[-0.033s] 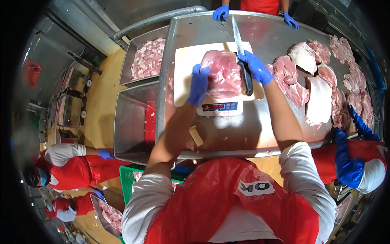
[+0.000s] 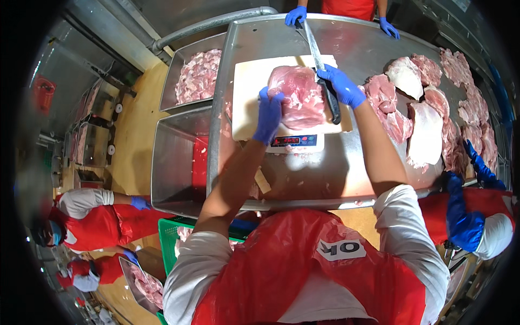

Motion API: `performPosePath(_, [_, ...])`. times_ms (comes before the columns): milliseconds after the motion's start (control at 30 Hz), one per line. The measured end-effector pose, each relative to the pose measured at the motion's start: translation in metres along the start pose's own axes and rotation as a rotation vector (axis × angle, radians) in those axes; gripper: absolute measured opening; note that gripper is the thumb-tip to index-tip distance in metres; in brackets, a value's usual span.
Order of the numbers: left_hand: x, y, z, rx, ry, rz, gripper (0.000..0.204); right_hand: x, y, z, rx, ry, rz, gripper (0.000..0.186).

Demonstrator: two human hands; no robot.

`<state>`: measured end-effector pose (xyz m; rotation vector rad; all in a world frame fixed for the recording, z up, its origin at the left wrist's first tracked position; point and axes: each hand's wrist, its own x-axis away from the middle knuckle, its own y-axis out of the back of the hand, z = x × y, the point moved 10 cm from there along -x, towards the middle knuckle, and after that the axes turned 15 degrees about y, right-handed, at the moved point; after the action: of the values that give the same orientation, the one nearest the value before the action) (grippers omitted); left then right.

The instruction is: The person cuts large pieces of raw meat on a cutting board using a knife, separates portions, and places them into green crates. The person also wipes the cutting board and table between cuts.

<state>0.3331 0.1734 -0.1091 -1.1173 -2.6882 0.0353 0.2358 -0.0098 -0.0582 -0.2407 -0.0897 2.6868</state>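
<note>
A thick slab of pink raw meat (image 2: pixel 297 97) lies on a white cutting board (image 2: pixel 246 81), over a weighing scale (image 2: pixel 295 142) whose display shows at the near edge. My left hand (image 2: pixel 268 115), in a blue glove, grips the slab's left edge, its fingertips hidden partly against the meat. At the right side of the slab, my blue-gloved right hand (image 2: pixel 344 86) is closed on a knife (image 2: pixel 331 104) with a black handle. The knife's long blade points away from me, past the board's far edge.
Cut meat (image 2: pixel 392 103) covers the table's right side. On the left stand a bin of meat pieces (image 2: pixel 197 78) and a deeper metal bin (image 2: pixel 176 157). A yellowish block (image 2: pixel 262 181) lies near me. Co-workers stand at the far side (image 2: pixel 346 6), right (image 2: pixel 466 216) and left (image 2: pixel 97 216).
My left hand has shifted slightly right along the slab's edge, and its forearm now covers part of the yellowish block. The knife blade leans a little more to the left.
</note>
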Motion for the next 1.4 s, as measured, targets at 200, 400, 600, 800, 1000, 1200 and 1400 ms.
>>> performPosePath(200, [0.054,0.044,-0.013,-0.504,-0.155,-0.039,0.042,0.031,0.016,0.073,0.935,0.258,0.001,0.027])
performPosePath(400, [0.082,0.023,-0.058,-0.617,-0.689,-0.008,0.038,0.131,-0.098,0.042,1.134,0.279,-0.062,0.021])
performPosePath(600, [0.043,0.04,-0.041,-0.432,-0.427,0.028,0.022,0.1,-0.168,0.008,1.013,0.066,0.165,0.019])
performPosePath(800, [0.022,0.049,-0.027,-0.193,-0.244,0.098,0.014,0.08,-0.179,0.001,1.15,0.006,0.126,0.021])
performPosePath(1000, [0.019,0.061,-0.002,0.062,-0.03,0.188,0.005,0.138,-0.192,-0.052,1.247,-0.344,0.3,0.031])
performPosePath(1200, [0.018,0.075,-0.023,0.021,-0.067,0.157,0.008,0.029,-0.205,-0.034,1.368,-0.131,0.473,0.022])
performPosePath(1400, [0.006,0.132,-0.034,0.32,-0.028,0.128,0.011,0.14,-0.178,-0.048,1.315,-0.467,0.434,0.028])
